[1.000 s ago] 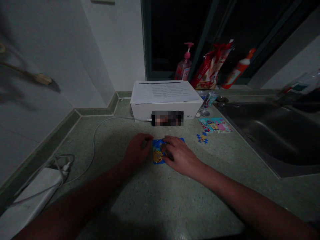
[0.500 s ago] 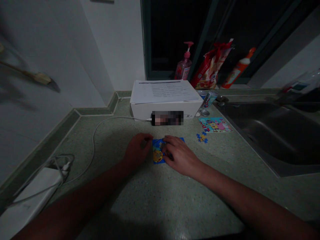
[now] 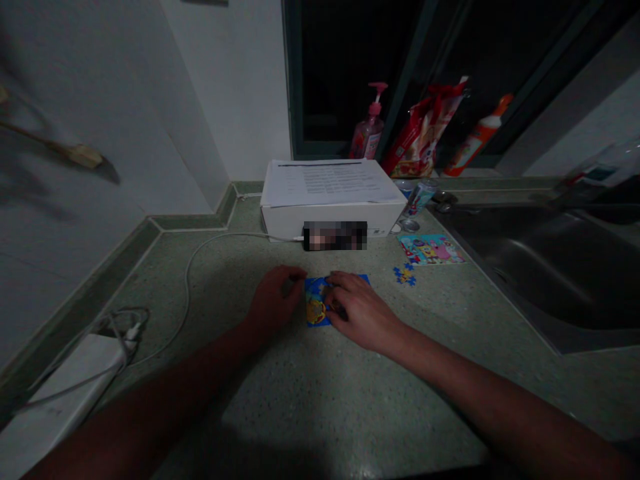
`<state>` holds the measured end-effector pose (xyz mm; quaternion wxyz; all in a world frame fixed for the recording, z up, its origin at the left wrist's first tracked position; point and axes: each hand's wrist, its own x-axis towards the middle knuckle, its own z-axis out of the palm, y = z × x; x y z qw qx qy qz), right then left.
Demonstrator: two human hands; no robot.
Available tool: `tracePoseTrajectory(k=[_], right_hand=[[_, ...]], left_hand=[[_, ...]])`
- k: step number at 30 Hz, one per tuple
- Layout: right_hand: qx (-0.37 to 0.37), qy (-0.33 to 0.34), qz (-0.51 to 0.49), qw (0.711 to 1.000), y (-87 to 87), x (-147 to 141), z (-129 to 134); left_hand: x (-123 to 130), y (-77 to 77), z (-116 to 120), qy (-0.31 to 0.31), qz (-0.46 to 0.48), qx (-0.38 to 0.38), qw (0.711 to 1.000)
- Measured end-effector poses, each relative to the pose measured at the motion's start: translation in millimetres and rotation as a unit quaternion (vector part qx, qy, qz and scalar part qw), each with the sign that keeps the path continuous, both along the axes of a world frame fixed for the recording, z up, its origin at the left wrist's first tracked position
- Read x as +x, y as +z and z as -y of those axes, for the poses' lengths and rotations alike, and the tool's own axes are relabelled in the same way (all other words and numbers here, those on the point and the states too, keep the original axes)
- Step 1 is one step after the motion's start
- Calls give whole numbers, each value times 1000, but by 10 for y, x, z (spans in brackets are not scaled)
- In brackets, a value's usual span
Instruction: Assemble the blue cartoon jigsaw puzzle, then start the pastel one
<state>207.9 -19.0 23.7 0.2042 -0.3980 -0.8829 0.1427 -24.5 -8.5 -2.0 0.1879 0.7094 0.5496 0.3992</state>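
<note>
Curling over the blue puzzle (image 3: pixel 316 310) on the counter (image 3: pixel 280 407), the right hand (image 3: pixel 361 312) may or may not grasp something; I cannot tell, nor for the left hand (image 3: pixel 273 299) at the puzzle's nine o'clock. Loose pieces (image 3: pixel 405 275) lie near two o'clock.

Hands two: one left hand (image 3: pixel 274 298), one right hand (image 3: pixel 365 311); with them one blue puzzle (image 3: pixel 315 303), one heap of loose puzzle pieces (image 3: pixel 405 275), several in number but too small and crowded for a sure count, one picture card (image 3: pixel 435 250), one table (image 3: pixel 300 393). Further back, one white box (image 3: pixel 283 223), one sheet of paper (image 3: pixel 330 185), one phone (image 3: pixel 335 237), at least one can (image 3: pixel 421 199); bottles two, one pink pump bottle (image 3: pixel 367 141) and one orange bottle (image 3: pixel 471 148), plus one red bag (image 3: pixel 424 130), one sink (image 3: pixel 560 267). Left side: one white power strip (image 3: pixel 65 383), one plug (image 3: pixel 133 331) clear, cables (image 3: pixel 187 280) tangled, number uncertain.
</note>
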Motion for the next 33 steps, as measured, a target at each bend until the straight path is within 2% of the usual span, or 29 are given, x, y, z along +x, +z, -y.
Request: tracePoseTrajectory(k=[20,28,33], right_hand=[[-1,-2,4,1000,-5,1,-13],[16,4,-4,1000,0,15,-24],[31,13,23,999,2,38,-21]], left_hand=[[2,11,1,-3,10,1,1000],[7,105,31,7,22,-40,999],[10,104,31,5,21,-39,999]])
